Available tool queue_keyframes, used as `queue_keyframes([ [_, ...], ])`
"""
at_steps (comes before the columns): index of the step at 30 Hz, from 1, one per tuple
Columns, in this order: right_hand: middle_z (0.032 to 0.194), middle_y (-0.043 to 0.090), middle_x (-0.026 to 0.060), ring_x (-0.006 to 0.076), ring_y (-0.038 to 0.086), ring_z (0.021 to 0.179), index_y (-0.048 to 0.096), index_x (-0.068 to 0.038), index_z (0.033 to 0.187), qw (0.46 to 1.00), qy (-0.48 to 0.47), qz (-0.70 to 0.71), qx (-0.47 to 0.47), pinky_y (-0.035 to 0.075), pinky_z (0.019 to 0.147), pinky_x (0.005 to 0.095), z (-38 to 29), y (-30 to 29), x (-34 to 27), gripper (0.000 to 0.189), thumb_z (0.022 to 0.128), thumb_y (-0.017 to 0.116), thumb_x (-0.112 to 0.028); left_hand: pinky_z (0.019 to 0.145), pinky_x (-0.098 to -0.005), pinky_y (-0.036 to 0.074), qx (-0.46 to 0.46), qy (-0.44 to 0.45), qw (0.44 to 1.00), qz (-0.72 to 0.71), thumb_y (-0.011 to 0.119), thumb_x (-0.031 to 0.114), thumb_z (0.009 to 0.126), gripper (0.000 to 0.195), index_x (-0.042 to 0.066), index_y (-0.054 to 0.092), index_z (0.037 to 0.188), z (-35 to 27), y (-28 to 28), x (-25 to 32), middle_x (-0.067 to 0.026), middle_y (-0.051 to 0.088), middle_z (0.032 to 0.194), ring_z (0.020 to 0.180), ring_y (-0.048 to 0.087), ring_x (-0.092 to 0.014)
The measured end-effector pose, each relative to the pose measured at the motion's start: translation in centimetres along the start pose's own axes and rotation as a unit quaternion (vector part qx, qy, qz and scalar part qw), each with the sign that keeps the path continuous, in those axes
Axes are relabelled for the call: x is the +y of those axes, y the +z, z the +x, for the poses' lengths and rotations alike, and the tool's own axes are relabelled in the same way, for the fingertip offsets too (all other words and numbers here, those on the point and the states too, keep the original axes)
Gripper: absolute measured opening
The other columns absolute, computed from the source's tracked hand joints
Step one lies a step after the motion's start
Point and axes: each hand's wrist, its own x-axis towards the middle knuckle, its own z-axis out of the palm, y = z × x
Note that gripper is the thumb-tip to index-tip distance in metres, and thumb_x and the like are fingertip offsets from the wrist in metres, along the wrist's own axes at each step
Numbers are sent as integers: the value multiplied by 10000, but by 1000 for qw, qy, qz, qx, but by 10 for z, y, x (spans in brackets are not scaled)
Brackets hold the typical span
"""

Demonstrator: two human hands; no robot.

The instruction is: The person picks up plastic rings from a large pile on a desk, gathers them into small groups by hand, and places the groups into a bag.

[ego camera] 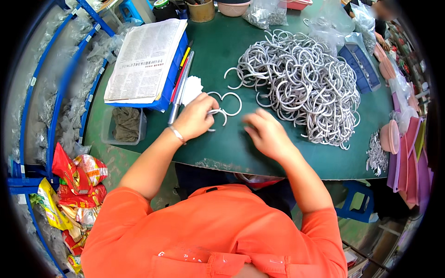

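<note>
My left hand (196,116) is closed around an open silver-coloured metal ring (222,116) near the table's front left part. Two more open rings (232,104) lie just beyond it on the green table (215,149). My right hand (266,133), slightly blurred, hovers to the right with thumb and fingers apart and nothing visible between them. A large heap of similar open metal rings (302,83) lies beyond and right of my right hand. White paper (192,89) lies just behind my left hand.
At the left are a blue tray (158,104) topped with newspaper (144,62), a tapered metal rod (184,81) and a plastic box (142,133) holding cloth. A blue bin (359,66) and pink bowl (389,136) stand at the right. Another person's hand (382,41) shows at the far right.
</note>
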Motion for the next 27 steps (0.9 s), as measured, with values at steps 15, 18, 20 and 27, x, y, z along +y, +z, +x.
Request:
queue_keyframes([
  [15, 827, 523, 163, 353, 546, 811, 490, 2, 869, 979, -163, -124, 26, 464, 686, 402, 103, -5, -2, 206, 673, 552, 20, 670, -289, 428, 60, -111, 939, -319, 576, 3, 818, 132, 22, 497, 922, -22, 33, 31, -63, 540, 789, 751, 546, -167],
  [18, 827, 578, 98, 262, 572, 839, 599, -60, 827, 953, -107, -283, 24, 463, 665, 373, 140, 26, 6, 143, 688, 587, -89, 602, -256, 416, 58, -115, 957, -261, 572, 11, 826, 157, 16, 479, 952, -20, 27, 48, -40, 513, 759, 689, 506, -102],
  [20, 858, 597, 78, 245, 563, 867, 649, -90, 788, 921, -37, -388, -28, 440, 705, 372, 145, 30, 8, 110, 694, 605, -126, 607, -256, 402, 39, -142, 949, -278, 630, -4, 767, 163, 17, 512, 877, -24, 31, 42, -38, 484, 739, 672, 482, -133],
  [27, 776, 563, 100, 286, 555, 764, 588, -48, 923, 965, -146, 16, 218, 459, 789, 435, 67, -29, 18, 247, 699, 577, 55, 529, -188, 303, 152, -134, 907, -368, 654, -105, 716, 207, 29, 551, 836, -30, 42, 21, 29, 379, 705, 601, 348, -55],
])
